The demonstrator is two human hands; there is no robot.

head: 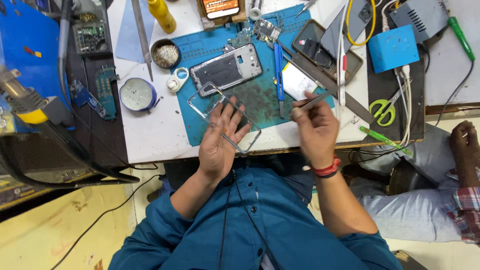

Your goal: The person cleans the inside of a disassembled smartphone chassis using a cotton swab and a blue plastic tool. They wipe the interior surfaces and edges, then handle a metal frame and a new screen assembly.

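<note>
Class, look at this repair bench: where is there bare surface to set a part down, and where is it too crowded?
Free: the white bench top between the round blue tin and the blue mat, in front of the left hand. Crowded: the mat's far edge around the phone chassis, and the cables, blue box and scissors beyond the right hand.
</note>
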